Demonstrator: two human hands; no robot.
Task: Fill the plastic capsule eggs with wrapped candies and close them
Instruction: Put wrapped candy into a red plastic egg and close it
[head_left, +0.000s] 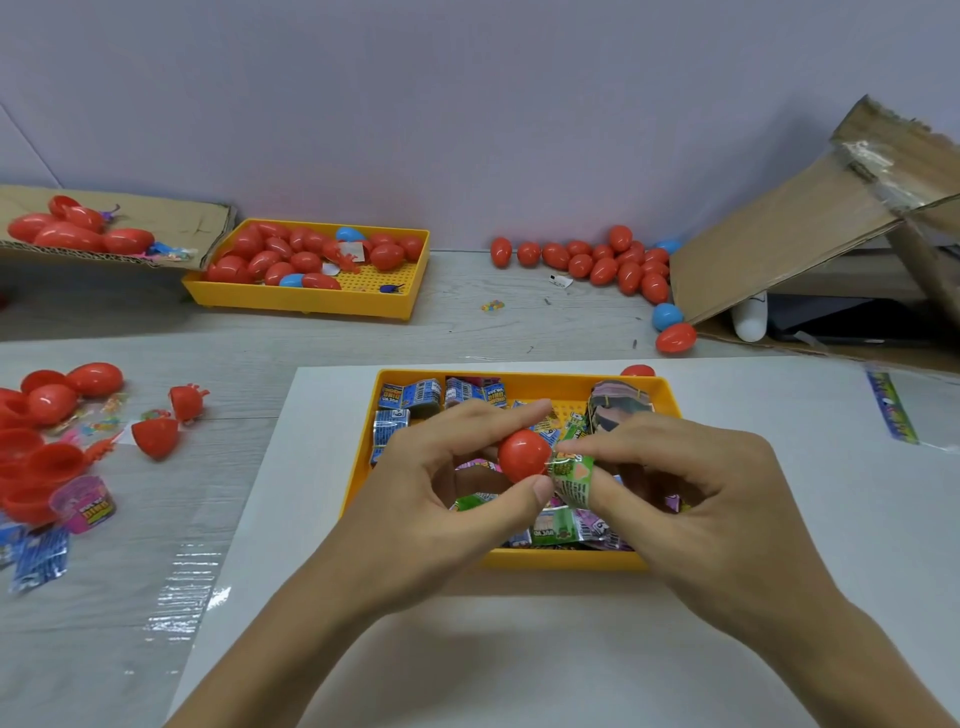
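1. Our left hand (441, 478) pinches a red egg half (523, 455) between thumb and forefinger, just above the yellow candy tray (519, 560).
2. Our right hand (691, 483) pinches a green wrapped candy (571, 477), which touches that egg half's right side.
3. More wrapped candies (415, 395) lie inside the tray.
4. Left of the tray, loose red egg halves (31, 457) lie on the bench (156, 545).
5. Beyond the tray stands a second yellow tray (311, 304) of closed eggs (270, 254).
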